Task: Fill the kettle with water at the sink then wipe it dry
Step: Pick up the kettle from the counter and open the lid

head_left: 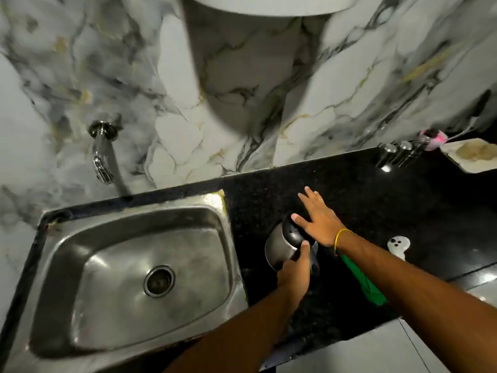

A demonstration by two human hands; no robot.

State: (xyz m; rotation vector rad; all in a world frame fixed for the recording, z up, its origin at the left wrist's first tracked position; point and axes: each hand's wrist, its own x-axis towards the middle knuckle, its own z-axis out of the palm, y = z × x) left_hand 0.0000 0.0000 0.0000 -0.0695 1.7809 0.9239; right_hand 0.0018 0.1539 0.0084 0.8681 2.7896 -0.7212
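Note:
A steel kettle (277, 247) with a black lid and handle stands on the black granite counter (363, 200), just right of the steel sink (80, 254). My left hand (294, 273) grips the kettle at its handle. My right hand (318, 219) lies flat over the black lid, fingers spread, thumb on the lid. A green cloth (363, 284) lies on the counter under my right forearm. A chrome tap (100, 154) juts from the marble wall above the sink's back left; no water is visibly running.
The sink basin is empty, with a round drain (159, 280). A small white object with dark dots (398, 244) lies on the counter to the right. Steel containers (398, 152), a pink item (433, 140) and a stained white tray (470, 154) stand at the back right.

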